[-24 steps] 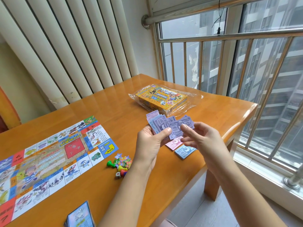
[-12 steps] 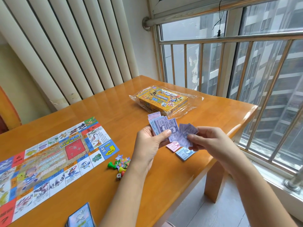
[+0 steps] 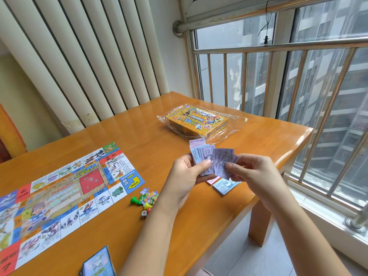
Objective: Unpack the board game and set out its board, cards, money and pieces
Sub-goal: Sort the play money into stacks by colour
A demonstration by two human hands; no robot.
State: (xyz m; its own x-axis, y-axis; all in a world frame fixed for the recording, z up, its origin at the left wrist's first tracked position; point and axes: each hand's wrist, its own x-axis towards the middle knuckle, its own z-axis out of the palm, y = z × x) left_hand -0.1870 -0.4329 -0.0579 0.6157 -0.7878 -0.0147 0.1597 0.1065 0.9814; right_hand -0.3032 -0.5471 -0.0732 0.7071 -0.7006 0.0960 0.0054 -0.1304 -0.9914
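Over table (image 3: 159,148), left hand (image 3: 185,176), right hand (image 3: 256,172) apparently pinching fanned money (image 3: 220,158)

The left hand (image 3: 187,176) and the right hand (image 3: 256,174) are bare, with slim fingers and short, rounded nails. The nail of the left thumb (image 3: 206,163) shows pale and plain. The left forearm (image 3: 151,236) and the right forearm (image 3: 298,232) are bare all the way to the lower edge of the view, smooth and slender. At that edge, between the arms, a small pale pink patch (image 3: 202,273) shows, perhaps cloth; too little is seen to tell.
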